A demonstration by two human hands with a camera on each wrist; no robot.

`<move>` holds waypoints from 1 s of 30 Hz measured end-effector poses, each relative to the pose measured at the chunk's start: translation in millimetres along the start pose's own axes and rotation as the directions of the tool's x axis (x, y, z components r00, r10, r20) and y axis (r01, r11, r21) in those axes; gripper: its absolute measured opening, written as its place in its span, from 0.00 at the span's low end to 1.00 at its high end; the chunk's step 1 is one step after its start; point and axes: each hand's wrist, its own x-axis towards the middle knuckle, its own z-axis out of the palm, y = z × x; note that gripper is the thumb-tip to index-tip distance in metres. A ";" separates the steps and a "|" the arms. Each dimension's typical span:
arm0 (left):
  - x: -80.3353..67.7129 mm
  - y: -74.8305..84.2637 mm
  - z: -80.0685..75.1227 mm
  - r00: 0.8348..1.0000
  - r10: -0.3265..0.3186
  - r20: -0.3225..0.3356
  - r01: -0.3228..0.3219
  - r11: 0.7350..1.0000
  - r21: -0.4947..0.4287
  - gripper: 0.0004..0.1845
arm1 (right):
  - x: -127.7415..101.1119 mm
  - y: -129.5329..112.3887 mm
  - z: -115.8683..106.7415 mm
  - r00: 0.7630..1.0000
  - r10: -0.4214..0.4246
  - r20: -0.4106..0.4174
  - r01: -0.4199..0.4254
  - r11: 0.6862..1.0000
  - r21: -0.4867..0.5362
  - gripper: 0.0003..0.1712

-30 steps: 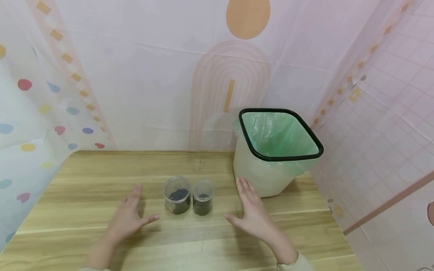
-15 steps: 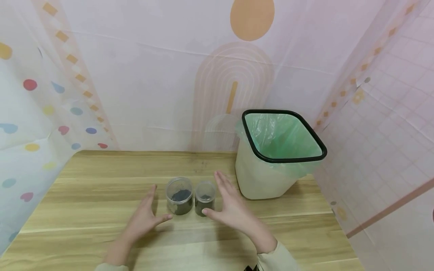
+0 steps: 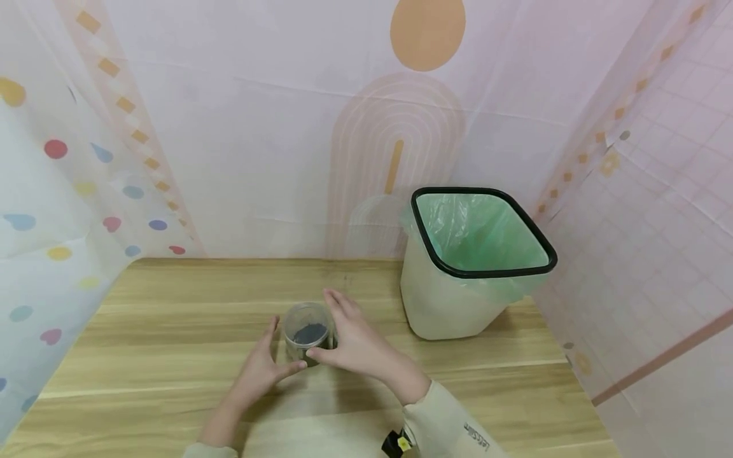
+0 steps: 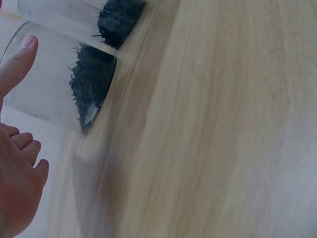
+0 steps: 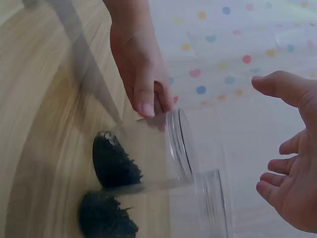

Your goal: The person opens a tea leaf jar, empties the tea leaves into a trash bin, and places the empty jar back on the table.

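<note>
Two clear plastic jars with dark, shredded dry contents stand side by side on the table. The larger jar (image 3: pixel 307 318) shows plainly in the head view; the smaller jar (image 5: pixel 106 215) is mostly hidden there behind my right hand. My left hand (image 3: pixel 260 364) is at the larger jar's left side, thumb in front, fingers spread; whether it touches is unclear. My right hand (image 3: pixel 356 338) hovers over the smaller jar, thumb and fingers apart. From the right wrist, this hand appears clear of both jars. Whether the jars have lids on, I cannot tell.
To the right stands a cream bin (image 3: pixel 443 305) with a black rim and a green plastic liner. The wood-grain table (image 3: pixel 189 286) meets a patterned cloth backdrop (image 3: pixel 263 159) at its rear and sides. A small black device (image 3: pixel 394 443) sits by the right cuff.
Both hands have moved inward toward the jars, the right one farther, travelling left from beside the bin until it covers the smaller jar. The jars stay in place on the table.
</note>
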 end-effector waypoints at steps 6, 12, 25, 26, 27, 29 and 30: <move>2.8 1.5 5.6 0.999 -0.036 -0.007 0.036 0.999 0.007 0.62 | 22.8 -6.6 4.7 0.998 0.026 0.054 -0.020 0.995 -0.100 0.55; 7.1 3.0 9.1 0.998 -0.065 -0.006 0.065 0.998 -0.015 0.61 | 42.1 -5.8 13.0 0.991 0.042 0.129 -0.010 0.971 -0.237 0.54; 9.7 2.6 15.6 0.995 -0.099 -0.013 0.097 0.988 -0.123 0.58 | 58.9 -13.6 26.5 0.967 0.069 0.244 0.031 0.923 -0.384 0.52; 10.0 2.6 16.0 0.995 -0.102 -0.016 0.099 0.988 -0.122 0.58 | 59.3 -14.0 27.4 0.967 0.074 0.245 0.029 0.919 -0.393 0.53; 10.0 2.6 16.2 0.994 -0.107 -0.019 0.104 0.987 -0.126 0.58 | 59.7 -14.5 28.1 0.966 0.081 0.246 0.026 0.915 -0.402 0.53; 9.9 2.6 16.6 0.994 -0.111 -0.024 0.107 0.985 -0.135 0.57 | 60.8 -15.4 29.8 0.964 0.096 0.247 0.014 0.912 -0.410 0.53; 10.0 2.2 16.8 0.993 -0.112 -0.026 0.107 0.985 -0.137 0.57 | 61.5 -16.0 30.6 0.963 0.102 0.249 0.012 0.908 -0.419 0.54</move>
